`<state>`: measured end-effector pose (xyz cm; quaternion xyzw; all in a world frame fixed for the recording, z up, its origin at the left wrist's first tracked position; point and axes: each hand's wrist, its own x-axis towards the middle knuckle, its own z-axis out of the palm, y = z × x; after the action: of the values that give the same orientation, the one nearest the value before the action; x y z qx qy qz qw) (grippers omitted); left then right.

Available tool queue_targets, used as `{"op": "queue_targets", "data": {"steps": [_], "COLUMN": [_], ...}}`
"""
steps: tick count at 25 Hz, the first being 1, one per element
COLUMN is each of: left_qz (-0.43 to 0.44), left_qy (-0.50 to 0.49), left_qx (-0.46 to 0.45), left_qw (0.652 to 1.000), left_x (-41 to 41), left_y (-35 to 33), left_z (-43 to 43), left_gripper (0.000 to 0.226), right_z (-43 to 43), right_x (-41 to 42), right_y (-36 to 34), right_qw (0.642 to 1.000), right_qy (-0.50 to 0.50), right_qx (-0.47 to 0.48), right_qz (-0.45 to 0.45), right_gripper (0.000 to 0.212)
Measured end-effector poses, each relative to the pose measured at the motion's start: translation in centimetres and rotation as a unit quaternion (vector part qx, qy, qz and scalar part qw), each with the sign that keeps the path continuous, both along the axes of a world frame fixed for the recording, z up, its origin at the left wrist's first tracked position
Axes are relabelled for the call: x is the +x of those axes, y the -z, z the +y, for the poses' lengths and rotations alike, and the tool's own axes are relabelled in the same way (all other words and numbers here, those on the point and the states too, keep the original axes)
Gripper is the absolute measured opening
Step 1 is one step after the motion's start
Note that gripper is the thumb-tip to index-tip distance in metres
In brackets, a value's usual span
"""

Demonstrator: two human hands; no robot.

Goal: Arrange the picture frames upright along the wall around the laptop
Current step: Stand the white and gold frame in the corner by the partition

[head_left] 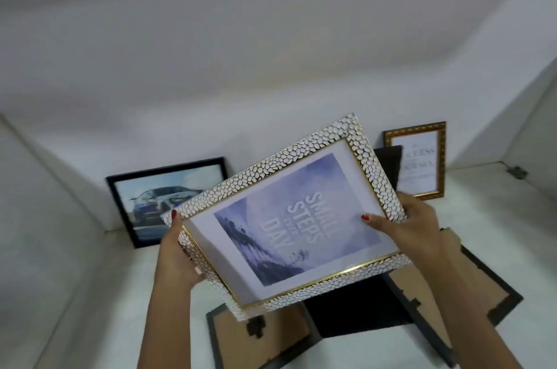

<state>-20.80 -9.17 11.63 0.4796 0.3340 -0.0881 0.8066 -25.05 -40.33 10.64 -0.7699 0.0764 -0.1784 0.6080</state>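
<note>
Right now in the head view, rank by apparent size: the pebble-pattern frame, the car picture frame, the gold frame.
1. Pebble-pattern frame, largest, but it is held near the camera, so true size is unsure.
2. Car picture frame.
3. Gold frame, partly hidden.

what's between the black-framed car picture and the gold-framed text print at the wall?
Head view: the white pebbled frame, held in both hands, plus a dark upright panel behind it.

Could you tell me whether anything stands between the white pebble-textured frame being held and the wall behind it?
Yes. The dark open laptop stands directly behind the white pebble-textured frame; wall space between it and the black-framed car picture looks free.
</note>
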Motion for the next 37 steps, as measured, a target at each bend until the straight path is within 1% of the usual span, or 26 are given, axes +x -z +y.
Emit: {"op": "queue_targets", "data": {"steps": [1, 3, 4, 5, 7, 8, 10, 11, 12, 13, 14, 15, 17, 18, 19, 21, 24, 26, 27, 28, 31, 33, 35, 37], "left_qz": [0.006, 0.0, -0.001, 0.0, 0.009, 0.012, 0.011, -0.002, -0.036, -0.082, -0.13, -0.18, -0.244, -0.252, -0.243, -0.217, -0.205, -0.225, -0.23, -0.228, -0.236, -0.241, -0.24, -0.251], "left_qy": [-0.006, -0.031, -0.042, -0.042, -0.038, -0.015, 0.033, 0.049, 0.065, 0.092, 0.136, 0.188, 0.291, 0.329, 0.349, 0.363, 0.347, 0.324, 0.308, 0.296, 0.263, 0.261, 0.275, 0.285], "left_qx": [-0.011, -0.054, -0.061, -0.048, -0.029, -0.031, -0.048, -0.034, 0.001, 0.058, 0.109, 0.137, 0.13, 0.124, 0.128, 0.162, 0.219, 0.268, 0.286, 0.3, 0.341, 0.341, 0.34, 0.343], "left_qw": [1.0, 0.998, 0.997, 0.998, 0.999, 0.999, 0.998, 0.998, 0.997, 0.991, 0.976, 0.956, 0.916, 0.902, 0.896, 0.892, 0.889, 0.879, 0.878, 0.878, 0.871, 0.87, 0.867, 0.859], "left_x": [-0.1, 0.2, 0.2, 0.2, -0.2, -0.3, 0.1, 0.6, 1.4, 2.4, 3.7, 4.9, 7.5, 8.8, 10.0, 12.3, 15.0, 16.5, 17.2, 18.0, 19.5, 20.3, 20.9, 21.2], "left_y": [0.9, 2.6, 3.6, 4.4, 5.7, 6.2, 6.9, 7.2, 7.7, 8.0, 8.2, 8.3, 8.1, 8.1, 8.2, 9.0, 9.7, 10.2, 10.4, 10.7, 11.1, 11.1, 11.2, 11.5], "left_z": [-3.0, -10.0, -13.6, -18.1, -25.5, -29.4, -36.6, -39.4, -42.1, -44.6, -47.4, -49.6, -53.5, -55.4, -57.1, -60.1, -64.0, -65.8, -66.4, -66.9, -68.0, -68.2, -68.0, -67.8], "left_gripper": [0.048, 0.039, 0.036, 0.038, 0.045, 0.047, 0.049, 0.052, 0.055, 0.054, 0.051, 0.053, 0.053, 0.047, 0.042, 0.04, 0.037, 0.024, 0.018, 0.015, 0.023, 0.028, 0.031, 0.032], "right_z": [-3.0, -9.4, -12.4, -15.9, -21.3, -24.3, -29.6, -31.9, -34.0, -36.2, -38.7, -40.8, -44.7, -46.4, -48.0, -50.7, -54.7, -56.9, -57.5, -57.8, -57.3, -56.3, -55.3, -54.5], "right_x": [0.1, 0.3, 0.4, 0.4, 0.9, 1.3, 2.8, 3.8, 4.8, 5.9, 7.2, 8.6, 12.1, 13.9, 15.6, 18.5, 21.6, 23.5, 24.4, 25.2, 27.2, 27.8, 27.8, 26.9], "right_y": [-1.4, -4.5, -6.0, -7.4, -9.9, -11.0, -12.9, -13.3, -13.5, -13.7, -13.7, -13.5, -12.5, -11.8, -11.0, -8.5, -4.6, -2.9, -2.2, -1.6, 0.3, 1.6, 3.1, 4.9], "right_qw": [0.999, 0.991, 0.983, 0.97, 0.939, 0.921, 0.872, 0.846, 0.825, 0.81, 0.797, 0.786, 0.768, 0.766, 0.772, 0.792, 0.814, 0.84, 0.85, 0.852, 0.847, 0.867, 0.883, 0.891], "right_qy": [0.006, 0.014, 0.016, 0.025, 0.048, 0.057, 0.056, 0.048, 0.033, 0.019, 0.008, -0.003, -0.023, -0.026, -0.019, 0.01, 0.027, 0.037, 0.048, 0.068, 0.164, 0.202, 0.191, 0.157], "right_qx": [-0.036, -0.129, -0.18, -0.236, -0.33, -0.37, -0.461, -0.503, -0.533, -0.555, -0.572, -0.587, -0.614, -0.619, -0.615, -0.596, -0.57, -0.528, -0.509, -0.5, -0.465, -0.405, -0.383, -0.4], "right_qz": [-0.007, -0.028, -0.041, -0.056, -0.085, -0.105, -0.155, -0.173, -0.185, -0.192, -0.193, -0.191, -0.181, -0.173, -0.161, -0.132, -0.112, -0.117, -0.128, -0.141, -0.197, -0.208, -0.194, -0.145], "right_gripper": [0.027, 0.032, 0.036, 0.04, 0.044, 0.043, 0.043, 0.044, 0.044, 0.041, 0.039, 0.036, 0.034, 0.034, 0.034, 0.036, 0.038, 0.037, 0.036, 0.036, 0.036, 0.037, 0.04, 0.048]}}
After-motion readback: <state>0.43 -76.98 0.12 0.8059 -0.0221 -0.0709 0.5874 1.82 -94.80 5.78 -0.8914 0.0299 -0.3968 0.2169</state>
